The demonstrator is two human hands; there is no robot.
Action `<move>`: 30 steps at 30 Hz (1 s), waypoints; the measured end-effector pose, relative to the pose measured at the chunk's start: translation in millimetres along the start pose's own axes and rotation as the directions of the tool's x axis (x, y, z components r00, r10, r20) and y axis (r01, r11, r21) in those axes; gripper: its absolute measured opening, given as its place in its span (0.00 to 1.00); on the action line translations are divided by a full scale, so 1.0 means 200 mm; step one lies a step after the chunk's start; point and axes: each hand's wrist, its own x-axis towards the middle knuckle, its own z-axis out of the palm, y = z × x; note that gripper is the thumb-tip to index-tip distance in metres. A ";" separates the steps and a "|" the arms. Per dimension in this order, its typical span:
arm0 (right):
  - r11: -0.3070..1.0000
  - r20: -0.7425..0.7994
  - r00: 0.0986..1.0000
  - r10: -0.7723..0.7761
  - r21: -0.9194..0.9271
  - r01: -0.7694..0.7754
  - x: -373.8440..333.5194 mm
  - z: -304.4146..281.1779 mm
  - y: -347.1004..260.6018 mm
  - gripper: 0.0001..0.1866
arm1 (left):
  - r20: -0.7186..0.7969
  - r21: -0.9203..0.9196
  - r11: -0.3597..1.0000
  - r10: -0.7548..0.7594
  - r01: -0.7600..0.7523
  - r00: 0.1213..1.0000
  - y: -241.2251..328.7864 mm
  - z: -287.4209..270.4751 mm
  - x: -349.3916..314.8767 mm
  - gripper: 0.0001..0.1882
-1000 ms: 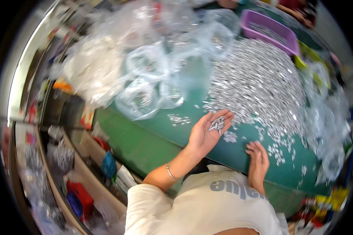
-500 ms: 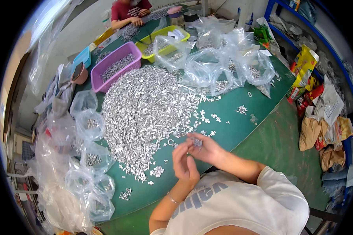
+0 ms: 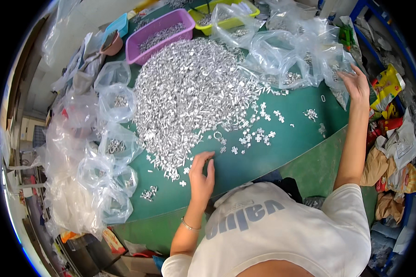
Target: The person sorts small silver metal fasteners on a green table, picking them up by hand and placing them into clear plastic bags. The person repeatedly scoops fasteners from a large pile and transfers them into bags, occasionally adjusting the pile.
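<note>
A large heap of small silvery metal pieces [image 3: 185,92] covers the middle of the green table [image 3: 166,203]. My left hand [image 3: 201,177] is just off the heap's near edge, thumb and fingers apart, with nothing visible in it. Close by lie loose cross-shaped pieces [image 3: 259,137] and a small ring [image 3: 217,135]. My right arm is stretched out to the far right, and my right hand [image 3: 357,85] is at the edge of a clear plastic bag [image 3: 333,64] with metal pieces inside. Its fingers are spread, with nothing made out in them.
A purple basin [image 3: 133,48] and a yellow-green basin [image 3: 252,11] stand behind the heap. Clear bags [image 3: 118,104] line the left side. A small cluster of parts [image 3: 149,194] lies near the front edge, another [image 3: 311,114] at right. Blue shelving [image 3: 372,51] and packages stand beyond.
My hands were together over the near table edge, with small grey pieces in the right. They have parted: the right went far right to the bag, the left moved slightly left. The view has shifted.
</note>
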 end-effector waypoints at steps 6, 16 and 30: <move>0.738 0.218 0.901 -0.374 -0.519 0.432 -0.35 -0.05 0.33 0.30 | -0.008 0.227 0.971 0.081 -0.077 0.997 -0.03 0.07 -0.02 0.13; 0.079 0.866 0.482 0.134 -0.494 0.866 -0.79 -0.17 0.80 0.17 | 0.133 0.398 0.887 0.195 -0.233 0.972 -0.03 0.25 0.06 0.15; 0.399 0.585 0.795 0.161 -0.776 0.489 -0.68 -0.22 0.80 0.14 | 0.145 0.188 0.970 0.128 -0.155 0.981 0.00 0.29 0.12 0.12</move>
